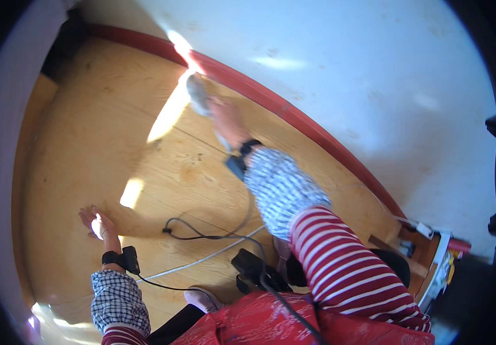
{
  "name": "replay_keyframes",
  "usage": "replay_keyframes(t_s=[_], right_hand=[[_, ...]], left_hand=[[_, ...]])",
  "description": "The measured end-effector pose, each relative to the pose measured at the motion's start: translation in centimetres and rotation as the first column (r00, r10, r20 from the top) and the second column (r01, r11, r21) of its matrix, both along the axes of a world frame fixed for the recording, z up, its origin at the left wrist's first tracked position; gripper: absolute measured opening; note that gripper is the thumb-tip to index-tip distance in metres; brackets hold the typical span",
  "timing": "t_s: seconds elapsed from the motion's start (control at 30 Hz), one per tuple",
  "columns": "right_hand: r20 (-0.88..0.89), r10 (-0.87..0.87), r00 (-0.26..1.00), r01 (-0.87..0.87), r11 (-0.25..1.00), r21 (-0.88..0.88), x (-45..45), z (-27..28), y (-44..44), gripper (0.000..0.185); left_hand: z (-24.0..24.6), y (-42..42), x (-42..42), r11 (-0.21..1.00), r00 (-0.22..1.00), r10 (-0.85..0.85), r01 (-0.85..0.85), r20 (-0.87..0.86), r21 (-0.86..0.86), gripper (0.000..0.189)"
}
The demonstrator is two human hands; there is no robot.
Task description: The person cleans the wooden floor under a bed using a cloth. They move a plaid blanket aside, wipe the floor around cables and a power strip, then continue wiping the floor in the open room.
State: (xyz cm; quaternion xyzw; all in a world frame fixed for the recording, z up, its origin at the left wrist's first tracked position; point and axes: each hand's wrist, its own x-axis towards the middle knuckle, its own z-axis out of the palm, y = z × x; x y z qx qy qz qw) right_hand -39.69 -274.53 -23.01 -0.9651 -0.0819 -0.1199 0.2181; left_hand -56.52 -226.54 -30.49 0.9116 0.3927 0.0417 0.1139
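My right hand (227, 123), blurred, reaches forward over the wood-grain floor (179, 172) near the red baseboard (269, 103). It grips a greyish-white cloth (197, 92), part of which lies in a bright streak of sunlight. A pale end also shows beneath the wrist. My left hand (98, 222) is at the left over the floor, holding nothing, with its fingers apart. Both wrists carry a black strap with a small dark device, and both forearms wear checked sleeve covers.
A black cable (213, 236) loops across the floor, crossing a white cord (200, 261). My shoe (200, 298) and a dark object (252, 267) are close to my body. At right stand a shelf (433, 267) and a white plug-like piece (424, 229) by the white wall (381, 86).
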Motion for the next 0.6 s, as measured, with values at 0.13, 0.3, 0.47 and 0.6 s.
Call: replay_keyframes(t_s=[0.13,0.3,0.47,0.6], right_hand=[[0.089,-0.310,0.947,0.322,0.923,-0.209,-9.5,0.5,-9.8,0.034],[0.086,-0.225,0.970,0.239,0.944,-0.228,-7.8,-1.3,-7.5,0.046],[0.145,-0.052,0.988,0.091,0.955,-0.281,4.7,-3.4,0.9,0.033],[0.022,-0.019,1.000,0.027,0.899,-0.436,13.4,-3.9,7.6,0.026]], left_hand=[[0.4,2.9,-0.8,0.899,0.902,0.426,-0.414,-0.064,0.146,0.061],[-1.2,3.3,-1.1,0.668,0.801,0.595,-0.448,-0.065,0.595,0.066],[-2.2,3.0,-1.5,0.648,0.802,0.597,-0.454,-0.038,0.611,0.066],[-2.1,3.2,-1.8,0.679,0.818,0.575,-0.474,-0.004,0.561,0.065]])
